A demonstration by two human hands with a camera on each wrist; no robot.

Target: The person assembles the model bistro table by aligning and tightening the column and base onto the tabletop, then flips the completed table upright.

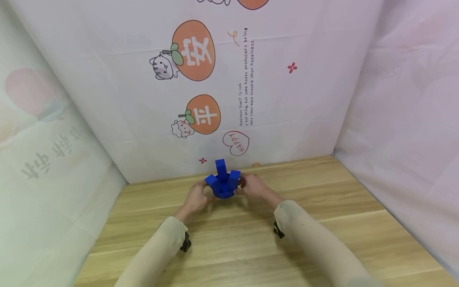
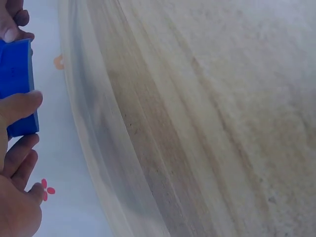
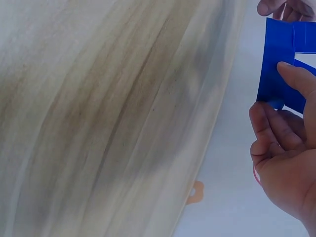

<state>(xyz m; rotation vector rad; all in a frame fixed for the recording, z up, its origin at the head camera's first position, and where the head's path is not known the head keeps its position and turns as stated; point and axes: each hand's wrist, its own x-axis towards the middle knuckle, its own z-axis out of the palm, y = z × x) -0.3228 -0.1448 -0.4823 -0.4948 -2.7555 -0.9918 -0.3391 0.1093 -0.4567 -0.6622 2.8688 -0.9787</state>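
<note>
A blue plastic piece [image 1: 223, 195] with a round ring-like base and three upright square prongs is between my two hands, near the back of the table. My left hand [image 1: 196, 198] grips its left side. On the opposite side my right hand [image 1: 254, 186] holds it by the rim. Seen from the left wrist, the left thumb lies across the blue base [image 2: 15, 69] with the other fingers curled below. In the right wrist view the right thumb presses the blue wall [image 3: 276, 54] and the fingertips sit under its edge. The prongs point up and slightly outward.
The wood-grain table [image 1: 229, 243] meets a white printed cloth [image 1: 279, 99] right behind the blue piece. Cloth walls also stand at the left [image 1: 46, 159] and right [image 1: 405, 119]. A dark band [image 1: 185, 242] shows at the left wrist, another [image 1: 278, 230] at the right.
</note>
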